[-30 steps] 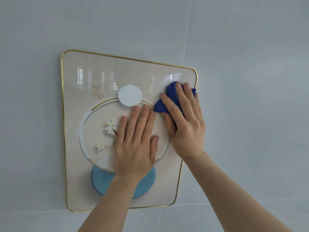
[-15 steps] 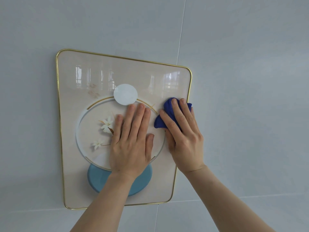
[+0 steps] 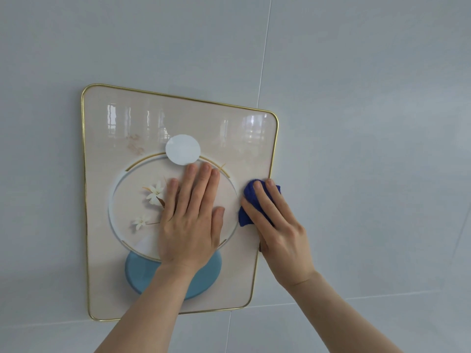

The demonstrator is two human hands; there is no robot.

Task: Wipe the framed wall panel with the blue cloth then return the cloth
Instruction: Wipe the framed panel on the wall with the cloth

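Head view, looking up at a framed wall panel (image 3: 107, 250) on a pale tiled wall (image 3: 369, 123). Gold-edged, glossy, printed with a ring, white blossoms, a white disc (image 3: 182, 149) and a blue oval (image 3: 142, 273) low down. Much of the ring's right half and part of the blue oval hidden behind the left hand (image 3: 190, 226) and its forearm. Both forearms cut off at the bottom edge of the frame. Faint brownish marks left of the white disc, too small to read. Window reflections smeared across the upper glaze, blurring the print there.

Left hand spread flat on the panel's centre, fingers (image 3: 204, 174) straight and close together, thumb out to the right, palm pressed to the surface, holding nothing. Fingertips just below the white disc.

Right hand (image 3: 280, 233) at the panel's right edge, about mid-height, fingers extended over the blue cloth (image 3: 246, 212) and pinning it against the panel. Cloth bunched into a small wad, mostly covered by the fingers; only its upper and left folds showing. Thumb tucked beneath the wad and largely out of sight, so the grip underneath hard to judge. Heel of the right hand overlapping the gold frame edge, wrist out over bare wall tile.
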